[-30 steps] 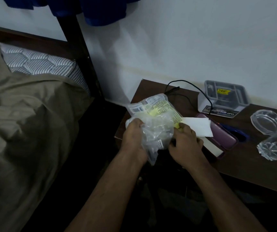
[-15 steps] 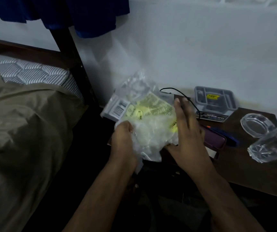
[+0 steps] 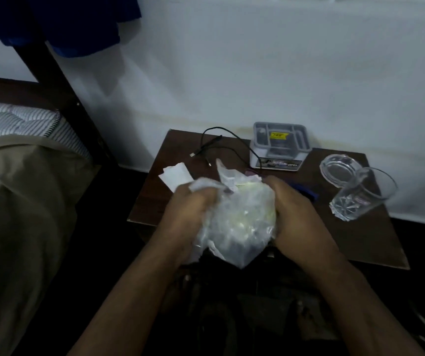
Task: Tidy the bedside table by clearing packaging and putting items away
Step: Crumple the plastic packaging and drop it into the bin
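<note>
Plastic packaging (image 3: 239, 222), clear and crumpled into a loose ball with pale yellow print showing through, is held above the front edge of the worktop (image 3: 360, 242). It is gripped from both sides: the left hand (image 3: 190, 214) is clenched on its left part, with a bunch of white film gathered in the curled fingers, and the right hand (image 3: 293, 211) is wrapped round its right side. A thin peak of film stands up from the top of the bundle, between the two hands.

A sheet of white paper (image 3: 175, 176) lies on the worktop just behind the left hand, near the left edge. A black cable (image 3: 221, 147) is looped across the rear left part of the worktop and runs toward a grey box (image 3: 280, 146) with a yellow label on its lid, which stands against the wall. To the right of the box a round glass ashtray (image 3: 339, 169) rests on the worktop, and a clear drinking glass (image 3: 360, 196) is seen just in front of it, its rim overlapping the ashtray in this view. A blue object (image 3: 306, 192) shows partly behind the right hand; what it is cannot be told.

A bed (image 3: 21, 201) with an olive cover and a striped mattress stands to the left, and blue cloth (image 3: 59, 24) hangs from its dark post.
</note>
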`<state>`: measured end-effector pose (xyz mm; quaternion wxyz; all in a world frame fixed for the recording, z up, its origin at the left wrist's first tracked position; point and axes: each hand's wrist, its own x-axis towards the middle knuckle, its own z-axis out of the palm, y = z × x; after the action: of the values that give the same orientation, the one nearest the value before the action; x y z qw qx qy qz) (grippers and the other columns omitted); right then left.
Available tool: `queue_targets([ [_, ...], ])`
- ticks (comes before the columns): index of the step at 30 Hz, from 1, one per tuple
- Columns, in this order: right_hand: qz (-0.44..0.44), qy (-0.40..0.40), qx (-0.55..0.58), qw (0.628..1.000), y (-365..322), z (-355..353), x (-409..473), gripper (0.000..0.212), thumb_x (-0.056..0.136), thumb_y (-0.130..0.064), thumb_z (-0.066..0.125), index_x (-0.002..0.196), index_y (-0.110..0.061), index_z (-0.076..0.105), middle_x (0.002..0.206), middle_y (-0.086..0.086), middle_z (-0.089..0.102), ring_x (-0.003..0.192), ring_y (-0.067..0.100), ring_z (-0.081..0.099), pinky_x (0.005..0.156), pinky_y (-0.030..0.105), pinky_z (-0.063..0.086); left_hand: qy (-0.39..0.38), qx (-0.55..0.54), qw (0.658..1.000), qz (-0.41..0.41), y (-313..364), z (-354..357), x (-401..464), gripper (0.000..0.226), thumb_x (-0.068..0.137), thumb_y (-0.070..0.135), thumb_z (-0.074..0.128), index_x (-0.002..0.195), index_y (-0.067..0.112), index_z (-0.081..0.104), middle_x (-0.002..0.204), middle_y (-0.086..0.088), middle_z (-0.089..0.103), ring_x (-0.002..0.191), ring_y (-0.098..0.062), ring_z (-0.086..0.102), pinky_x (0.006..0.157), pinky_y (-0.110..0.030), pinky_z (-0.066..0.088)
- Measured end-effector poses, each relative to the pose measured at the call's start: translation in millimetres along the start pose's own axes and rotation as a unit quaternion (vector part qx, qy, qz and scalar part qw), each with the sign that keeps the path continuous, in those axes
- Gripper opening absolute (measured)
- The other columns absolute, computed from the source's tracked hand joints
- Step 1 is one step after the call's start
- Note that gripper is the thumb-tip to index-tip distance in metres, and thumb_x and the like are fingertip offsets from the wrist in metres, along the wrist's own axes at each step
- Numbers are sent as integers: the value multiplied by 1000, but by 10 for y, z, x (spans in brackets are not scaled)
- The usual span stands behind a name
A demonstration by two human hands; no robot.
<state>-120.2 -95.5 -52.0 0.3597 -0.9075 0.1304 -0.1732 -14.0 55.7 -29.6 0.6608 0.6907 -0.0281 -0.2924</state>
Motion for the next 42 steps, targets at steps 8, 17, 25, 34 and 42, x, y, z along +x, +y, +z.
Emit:
queue_targets([
  [8, 32, 52, 133, 989, 154, -441, -378, 53, 73, -4, 81, 101, -42, 59, 88, -24, 66, 80, -10, 61, 70, 12, 47, 150, -184, 944, 229, -87, 413, 19, 32, 69, -21, 39, 62, 7, 54, 54, 11, 59, 54, -3, 56, 59, -15, 48],
  [17, 184, 314, 387, 847, 550, -1027, -767, 37, 82, 17, 57, 103, -10, 71, 101, 11, 78, 83, 24, 73, 68, 34, 61, -115, -82, 979, 148, -238, 1175, -192, 34, 78, 16, 57, 111, 9, 55, 108, -17, 63, 100, -34, 65, 83, -44, 54],
  [25, 133, 265, 414, 860, 685, -1105, -952, 36, 82, 8, 54, 109, -11, 68, 114, 21, 72, 103, 35, 71, 89, 50, 59, -328, -28, 936, 122, -501, 1946, -466, 48, 84, -5, 74, 128, 7, 60, 118, -11, 75, 108, -23, 72, 85, -30, 58],
  [34, 228, 104, 267, 930, 1124, -1734, -1441, 73, 92, -43, 34, 155, -7, 24, 168, 13, 16, 158, 26, 13, 116, 10, 20, -409, -49, 908, 76, -629, 2795, -618, 58, 87, 3, 70, 141, -6, 50, 136, -24, 63, 128, -40, 60, 98, -38, 54],
  [42, 192, 210, 246, 926, 1762, -1945, -2166, 61, 104, -10, 53, 159, -18, 28, 162, -2, 40, 149, 18, 39, 122, 50, 35, -450, -47, 891, 34, -1121, 3421, -532, 58, 84, -6, 59, 137, 17, 60, 132, -9, 69, 121, -32, 67, 90, -40, 58],
])
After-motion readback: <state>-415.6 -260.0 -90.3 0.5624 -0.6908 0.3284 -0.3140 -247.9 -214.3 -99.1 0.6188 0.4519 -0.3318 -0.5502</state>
